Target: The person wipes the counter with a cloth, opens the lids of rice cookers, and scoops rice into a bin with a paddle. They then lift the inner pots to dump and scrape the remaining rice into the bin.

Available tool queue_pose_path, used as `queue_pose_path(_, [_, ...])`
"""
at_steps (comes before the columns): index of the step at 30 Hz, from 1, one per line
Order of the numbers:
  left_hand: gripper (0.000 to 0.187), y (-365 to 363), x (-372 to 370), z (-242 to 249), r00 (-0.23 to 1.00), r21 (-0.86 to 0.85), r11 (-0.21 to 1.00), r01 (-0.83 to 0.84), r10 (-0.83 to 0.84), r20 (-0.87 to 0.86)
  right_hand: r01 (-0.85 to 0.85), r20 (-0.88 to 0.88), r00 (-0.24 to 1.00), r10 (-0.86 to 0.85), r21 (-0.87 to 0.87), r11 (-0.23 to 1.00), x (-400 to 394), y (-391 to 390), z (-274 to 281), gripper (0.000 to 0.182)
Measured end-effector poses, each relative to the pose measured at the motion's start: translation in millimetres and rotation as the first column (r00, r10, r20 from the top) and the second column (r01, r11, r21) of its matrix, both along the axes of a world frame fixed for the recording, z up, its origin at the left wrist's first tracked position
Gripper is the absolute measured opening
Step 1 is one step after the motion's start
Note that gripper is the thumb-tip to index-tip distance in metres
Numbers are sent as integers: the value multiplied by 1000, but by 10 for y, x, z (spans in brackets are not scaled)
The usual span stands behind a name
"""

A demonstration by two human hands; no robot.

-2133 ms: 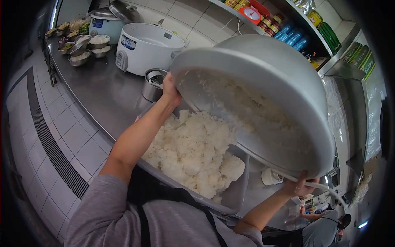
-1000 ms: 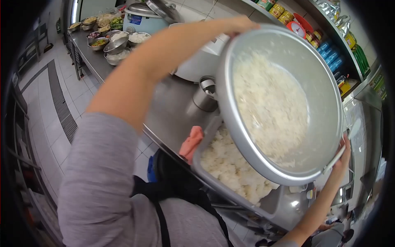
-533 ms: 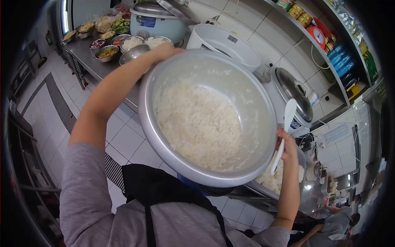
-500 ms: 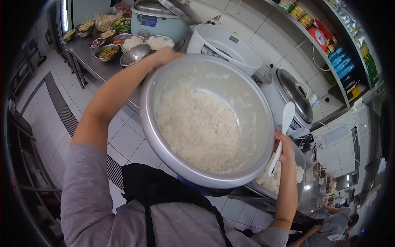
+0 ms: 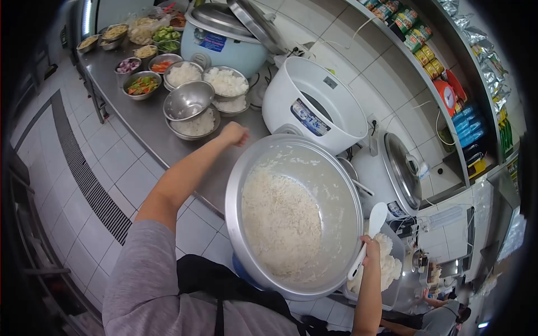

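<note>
A large silver rice cooker pot [image 5: 240,246] is tilted toward me, with cooked rice [image 5: 283,224] over its bottom and grains stuck to its wall. My right hand [image 5: 370,251] is at the pot's right rim, closed around a white rice paddle [image 5: 378,218] whose blade points up. My left hand [image 5: 234,134] is off the pot, above the steel counter by its upper left rim, fingers curled and nothing seen in them. Near it stand a bowl of rice [image 5: 197,126] and an empty steel bowl [image 5: 189,101] resting partly over that one.
Behind the pot stand an open white cooker body [image 5: 286,103], a lidded blue cooker [image 5: 235,55] and another lidded cooker [image 5: 375,168]. Bowls of cut vegetables [image 5: 141,85] line the steel counter [image 5: 126,106]. A plastic tub [image 5: 399,285] holds rice. Another person [image 5: 443,319] is at lower right.
My left hand has let go of the pot's upper rim and moved away over the counter. The pot has come lower in view; my right hand still grips the paddle.
</note>
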State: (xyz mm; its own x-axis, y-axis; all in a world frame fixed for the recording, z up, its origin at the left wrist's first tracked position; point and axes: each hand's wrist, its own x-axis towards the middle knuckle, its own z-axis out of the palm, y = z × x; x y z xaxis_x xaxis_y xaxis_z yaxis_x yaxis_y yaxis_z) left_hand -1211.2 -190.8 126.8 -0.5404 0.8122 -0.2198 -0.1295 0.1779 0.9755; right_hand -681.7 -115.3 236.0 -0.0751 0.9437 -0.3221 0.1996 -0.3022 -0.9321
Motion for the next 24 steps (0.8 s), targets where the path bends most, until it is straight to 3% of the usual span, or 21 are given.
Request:
queue_pose_path(1, [25,64,-84,-144,926,-11,998,-61,52,-374,-14,87,996,8,68,998,66,5,37,16])
queue_pose_path(2, [21,127,-162,-230,713,8,993,-115,89,-696,-32,172,985,8,133,991,113,-19,71,20])
queue_pose_path(3, [21,196,-201,-253,714,3,996,-90,67,-697,-6,171,985,-16,128,992,65,-141,168,20])
queue_pose_path(5, [21,392,-232,-294,556,49,998,-25,55,-829,52,227,961,-159,413,909,-63,-359,435,33])
queue_pose_path(6, [21,496,-264,-344,559,45,999,14,29,-829,87,229,954,-194,409,908,-49,-410,496,33])
queue_pose_path(8, [22,684,-330,-476,197,-188,974,128,-211,-957,148,171,949,-265,502,852,27,-546,544,37])
queue_pose_path(10, [22,783,-351,-538,161,-413,901,132,-431,-888,168,174,938,-300,529,832,52,-776,632,41])
queue_pose_path(11, [23,939,-525,-823,122,-453,880,142,-469,-875,154,223,923,-314,535,830,92,-894,679,42])
queue_pose_path(12, [23,903,-496,-771,156,-406,905,127,-423,-893,137,274,904,-328,540,831,155,-1010,712,44])
queue_pose_path(14, [20,776,-422,-621,13,-372,924,90,-374,-927,222,274,866,-418,539,812,288,-1185,747,45])
queue_pose_path(15, [18,720,-382,-577,89,-333,938,93,-341,-936,239,274,853,-443,550,800,375,-1265,755,46])
queue_pose_path(16, [18,648,-271,-437,284,-282,955,95,-297,-912,287,267,830,-491,550,784,485,-1346,738,46])
queue_pose_path(17, [19,749,-493,-693,104,-261,937,232,-290,-951,341,203,828,-524,560,755,588,-1408,711,46])
queue_pose_path(19, [21,560,-273,-357,172,-290,928,235,-333,-927,428,119,799,-589,576,697,761,-1535,650,47])
queue_pose_path(21, [23,698,-587,-705,174,-253,917,310,-316,-933,489,51,781,-622,570,660,951,-1653,525,46])
queue_pose_path(23, [22,731,-717,-621,32,-314,894,320,-342,-939,533,-44,782,-622,566,630,1118,-1740,451,44])
queue_pose_path(24, [21,665,-651,-375,-61,-342,919,198,-337,-940,552,-89,765,-638,602,577,1191,-1748,397,38])
